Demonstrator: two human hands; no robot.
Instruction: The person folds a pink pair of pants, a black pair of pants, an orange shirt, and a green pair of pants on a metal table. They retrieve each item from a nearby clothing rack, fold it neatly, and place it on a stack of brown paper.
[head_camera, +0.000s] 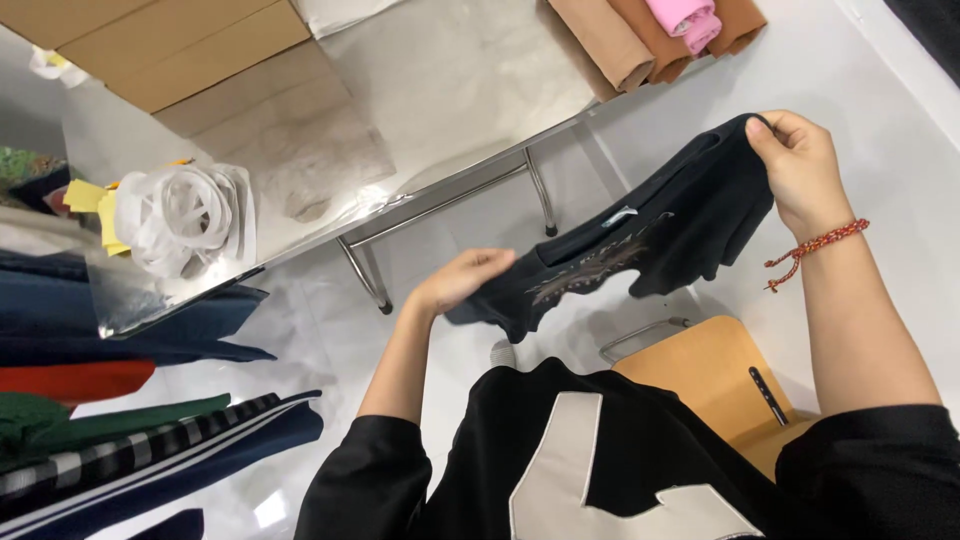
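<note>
We get bright, even light from overhead, soft glare off the steel counter (450, 90) and glossy floor (880, 150), mild shadows, slight wide-angle bending at the edges.

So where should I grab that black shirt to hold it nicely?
Probably at its top edge, one hand near each end, coming from above. The black shirt hangs limp in the air, so it droops wherever it isn't held. The right hand already pinches one upper corner, and the left hand grips the other end, which keeps it spread.
</note>
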